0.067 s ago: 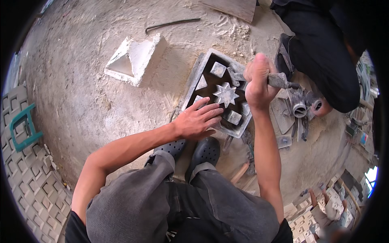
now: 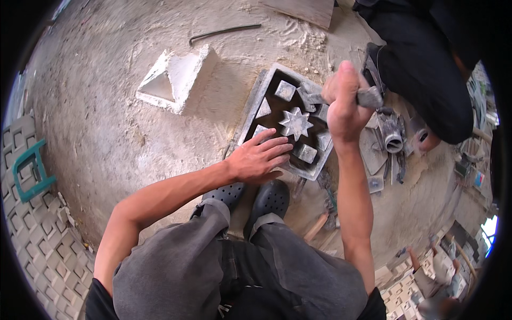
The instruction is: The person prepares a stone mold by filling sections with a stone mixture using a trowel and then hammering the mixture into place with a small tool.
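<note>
A grey rectangular mould (image 2: 250,114) lies between my hands, just beyond my feet. A star-shaped block (image 2: 296,124) and several squarish blocks (image 2: 285,90) stand up from its dark inside. My left hand (image 2: 261,159) is open, fingers apart, resting over the mould's near left edge. My right hand (image 2: 348,104) is closed round the handle of what looks like a hammer (image 2: 369,97), above the mould's right side. The handle's butt sticks out to the right of my fist, and the grey head points left over the mould's far right part.
A white plaster block (image 2: 194,74) with a triangular hollow sits left of the mould. Beyond it lies a bent metal rod (image 2: 226,33). At the right, another person's dark-clothed leg (image 2: 426,74) is close by, near metal pipes (image 2: 393,140). A green plastic frame (image 2: 33,170) stands far left.
My right hand has shifted slightly up and to the right with the hammer, and its handle has tilted. My left hand stays in place on the mould.
</note>
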Demonstrator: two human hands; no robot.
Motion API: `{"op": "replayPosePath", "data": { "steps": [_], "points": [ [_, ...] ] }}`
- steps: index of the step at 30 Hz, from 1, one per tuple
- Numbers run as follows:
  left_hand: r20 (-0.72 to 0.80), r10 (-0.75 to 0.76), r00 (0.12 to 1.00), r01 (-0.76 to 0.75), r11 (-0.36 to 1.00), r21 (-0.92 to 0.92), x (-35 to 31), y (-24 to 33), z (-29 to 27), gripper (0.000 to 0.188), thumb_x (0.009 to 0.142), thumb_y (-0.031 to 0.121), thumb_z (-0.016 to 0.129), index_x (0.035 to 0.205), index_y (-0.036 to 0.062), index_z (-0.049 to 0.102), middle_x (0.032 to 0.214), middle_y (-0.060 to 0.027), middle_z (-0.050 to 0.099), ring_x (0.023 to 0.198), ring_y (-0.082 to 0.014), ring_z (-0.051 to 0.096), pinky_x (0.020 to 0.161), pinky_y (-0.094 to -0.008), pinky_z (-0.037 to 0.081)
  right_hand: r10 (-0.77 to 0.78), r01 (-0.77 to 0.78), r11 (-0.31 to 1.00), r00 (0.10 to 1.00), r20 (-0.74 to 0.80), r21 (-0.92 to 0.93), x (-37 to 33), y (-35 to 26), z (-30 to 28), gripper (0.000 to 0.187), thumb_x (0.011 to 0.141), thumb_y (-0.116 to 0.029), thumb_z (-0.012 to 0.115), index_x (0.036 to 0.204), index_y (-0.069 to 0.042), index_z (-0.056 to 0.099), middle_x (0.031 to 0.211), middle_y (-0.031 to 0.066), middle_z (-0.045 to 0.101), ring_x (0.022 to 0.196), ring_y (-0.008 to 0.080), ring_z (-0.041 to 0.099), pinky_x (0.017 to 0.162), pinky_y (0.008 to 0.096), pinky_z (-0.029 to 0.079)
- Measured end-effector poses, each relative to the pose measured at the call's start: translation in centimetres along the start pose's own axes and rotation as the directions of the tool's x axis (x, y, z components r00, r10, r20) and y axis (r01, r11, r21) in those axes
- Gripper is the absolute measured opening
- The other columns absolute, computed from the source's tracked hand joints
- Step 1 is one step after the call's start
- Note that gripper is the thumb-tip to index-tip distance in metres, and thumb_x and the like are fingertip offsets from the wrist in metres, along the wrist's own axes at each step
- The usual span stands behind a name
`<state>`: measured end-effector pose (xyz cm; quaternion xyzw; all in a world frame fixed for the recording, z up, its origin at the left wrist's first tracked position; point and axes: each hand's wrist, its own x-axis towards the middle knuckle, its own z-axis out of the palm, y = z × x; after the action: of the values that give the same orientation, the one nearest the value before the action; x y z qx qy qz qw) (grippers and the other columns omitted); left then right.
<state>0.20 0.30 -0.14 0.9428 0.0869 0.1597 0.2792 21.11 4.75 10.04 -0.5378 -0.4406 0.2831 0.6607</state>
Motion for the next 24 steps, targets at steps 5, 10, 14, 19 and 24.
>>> {"op": "replayPosePath", "data": {
  "steps": [5, 10, 14, 19, 24],
  "points": [
    [-0.024, 0.074, 0.997, -0.074, 0.996, -0.038, -1.5, 0.1, -0.3, 0.038, 0.084, 0.027, 0.075, 0.116, 0.0096, 0.065, 0.133, -0.0058, 0.062, 0.129, -0.0229, 0.055, 0.114, -0.0430, 0.041, 0.051, -0.039, 0.983, 0.997, -0.060, 0.177, -1.3, -2.0, -0.5, 0.043, 0.105, -0.019, 0.053, 0.065, -0.007, 0.045, 0.057, -0.0061, 0.041, 0.051, 0.0034, 0.031, 0.047, 0.0261, 0.024],
    [-0.056, 0.159, 0.986, -0.164, 0.983, -0.087, -1.5, 0.0, -0.2, 0.031, 0.083, 0.022, 0.075, 0.110, 0.0082, 0.066, 0.128, -0.0058, 0.064, 0.126, -0.0223, 0.058, 0.110, -0.0399, 0.045, 0.079, -0.070, 0.979, 0.996, -0.044, 0.192, -1.2, -0.8, -1.7, 0.045, 0.106, -0.022, 0.053, 0.064, -0.009, 0.042, 0.056, -0.0064, 0.039, 0.050, 0.0036, 0.029, 0.047, 0.0269, 0.022],
    [-0.082, 0.158, 0.984, -0.165, 0.983, -0.083, -2.3, 0.1, -0.7, 0.032, 0.081, 0.019, 0.078, 0.110, 0.0091, 0.066, 0.125, -0.0056, 0.066, 0.120, -0.0246, 0.062, 0.106, -0.0405, 0.049, 0.032, -0.017, 0.990, 0.994, -0.107, 0.140, -1.9, -3.0, -1.9, 0.045, 0.105, -0.020, 0.053, 0.063, -0.010, 0.042, 0.056, -0.0058, 0.041, 0.049, 0.0046, 0.032, 0.046, 0.0271, 0.025],
    [-0.077, 0.162, 0.984, -0.167, 0.983, -0.069, -1.3, -0.9, -0.8, 0.032, 0.080, 0.015, 0.078, 0.109, 0.0094, 0.066, 0.124, -0.0051, 0.066, 0.119, -0.0243, 0.062, 0.104, -0.0413, 0.049, 0.141, -0.139, 0.990, 0.985, -0.096, 0.031, -2.3, -1.4, -3.2, 0.044, 0.104, -0.021, 0.056, 0.063, -0.006, 0.050, 0.055, -0.0055, 0.044, 0.051, 0.0041, 0.038, 0.047, 0.0263, 0.028],
    [-0.096, 0.109, 0.989, -0.114, 0.993, -0.045, -2.5, -1.2, -1.0, 0.032, 0.079, 0.014, 0.079, 0.108, 0.0098, 0.065, 0.122, -0.0048, 0.067, 0.118, -0.0243, 0.063, 0.104, -0.0414, 0.049, 0.050, -0.049, 0.999, 0.994, -0.099, 0.013, -4.4, -4.1, -3.3, 0.044, 0.106, -0.021, 0.049, 0.064, -0.011, 0.042, 0.056, -0.0054, 0.038, 0.049, 0.0051, 0.031, 0.046, 0.0274, 0.025]
  ]
}}
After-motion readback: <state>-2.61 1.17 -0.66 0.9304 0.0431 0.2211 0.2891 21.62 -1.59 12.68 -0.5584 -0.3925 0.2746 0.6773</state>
